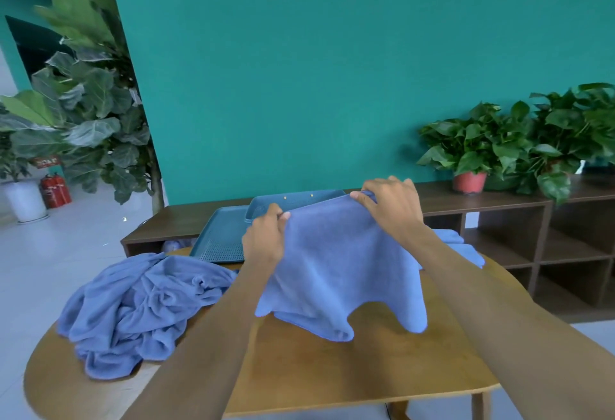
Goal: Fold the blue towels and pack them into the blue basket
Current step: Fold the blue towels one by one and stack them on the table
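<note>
Up above the round wooden table (299, 376), both hands busy with one soft blue microfibre towel (339, 270). Left hand (264, 240) pinching the top edge near one corner, thumb and fingers curled onto the cloth. Right hand (392, 208) pinching the same edge further along, fingers hooked over the hem. Towel stretched between the two grips and draped down, lower corners touching or nearly touching the tabletop. Looks like mid-fold or just shaking it out flat, hard to call which.

Just behind the hands, sitting at the far edge of the table: rectangular blue plastic basket (266, 208), mostly hidden by the towel, so can't tell what's inside yet. Next to it on the left, flat blue perforated tray or lid (216, 240), leaning off the table toward the dark wooden shelf unit (499, 213) behind.

Off to the left, big crumpled heap of blue towels (133, 309), totally unfolded, spilling over the table edge. Over on the right, behind the right forearm, what seems to be some more blue cloth lying flatter (466, 246), maybe folded already, mostly hidden.

So, progress-wise: early to middling at best. One towel in hand, whole pile left to do, packing seemingly not started.
</note>
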